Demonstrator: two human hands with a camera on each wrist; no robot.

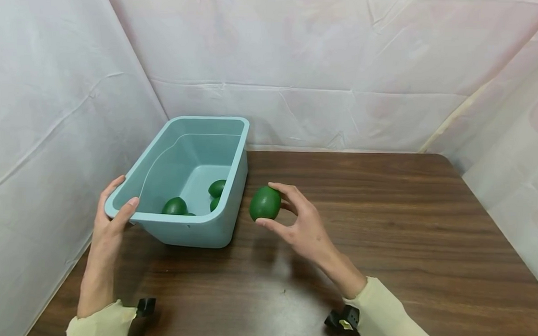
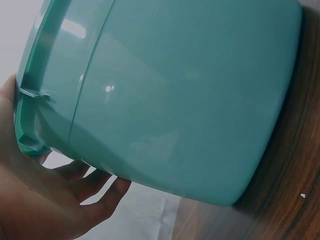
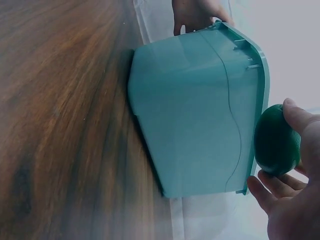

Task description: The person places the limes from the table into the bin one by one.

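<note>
A dark green, egg-shaped fruit (image 1: pixel 265 203), much like an avocado, was held in the air just beside the right-hand wall of a pale teal plastic bin (image 1: pixel 233 186), close to its rim and a little above the table. The person's right hand (image 1: pixel 300 223) pinched the fruit between the thumb below and the fingertips above, the fingers curled loosely round its far side; the right wrist view showed the same fruit (image 3: pixel 276 141) cupped against the fingertips, almost level with the bin's (image 3: pixel 200 115) lip. Inside the bin lay three more green fruits (image 1: pixel 175 206) of the same kind, gathered on the floor toward the near end. The bin sat at the left of a dark brown wooden table (image 1: pixel 383 216), with its near left corner gripped by the left hand (image 1: pixel 111 217): the thumb hooked over the rim and the fingers wrapped outside and beneath it, as the left wrist view confirmed with the fingers (image 2: pixel 95 195) under the bin's (image 2: pixel 190 100) edge. Both forearms wore cream sleeves (image 1: pixel 393 315), with a small black device at each wrist. Creased white sheeting (image 1: pixel 299 65) hung behind and at both sides of the table.
</note>
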